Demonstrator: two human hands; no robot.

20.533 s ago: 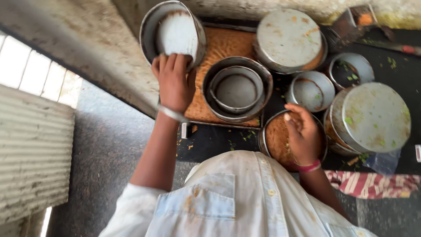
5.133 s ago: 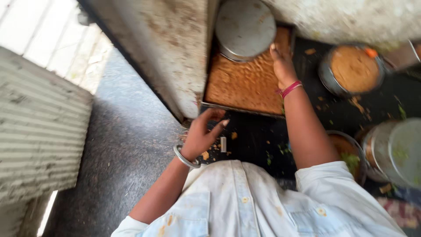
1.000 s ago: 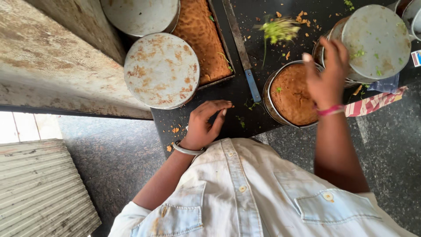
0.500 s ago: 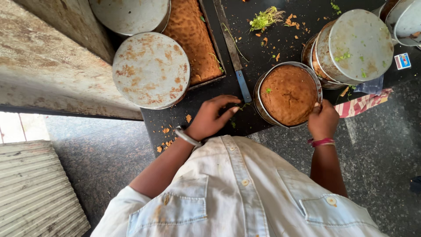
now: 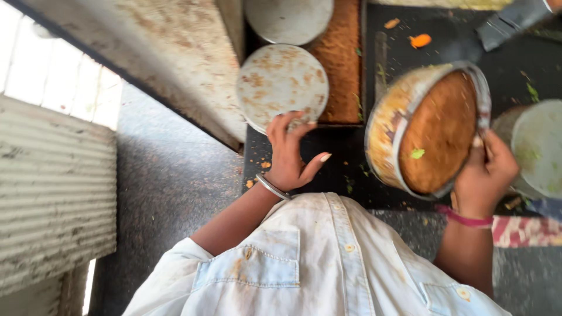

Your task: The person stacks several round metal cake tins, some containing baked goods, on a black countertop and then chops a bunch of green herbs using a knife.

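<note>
We take the dark countertop (image 5: 345, 169) as our landmark. Above its near edge, our right hand (image 5: 485, 175) is closed around the rim of a round steel container (image 5: 410, 129), which is lifted and tilted so its mouth faces us; it is filled with an orange-brown mixture (image 5: 439, 131), with a small green fleck on top. A pink band circles that wrist.

At the countertop's left part, our left hand (image 5: 290, 155) is spread open, fingertips touching the near edge of a round steel lid (image 5: 281, 85) smeared with orange-brown residue; the thumb points free toward the container. A metal bangle sits on that wrist.

Just beyond that lid, a second round lid (image 5: 290, 20) lies partly over a rectangular tray (image 5: 342, 64) of brown crumbly food, which sits at the far side of the countertop. At the countertop's right end, a covered steel pot (image 5: 535, 149) stands just behind the right hand. Orange scraps (image 5: 418, 40) lie at the far side of the countertop. Left of the countertop runs a stained stone ledge (image 5: 170, 58).
</note>
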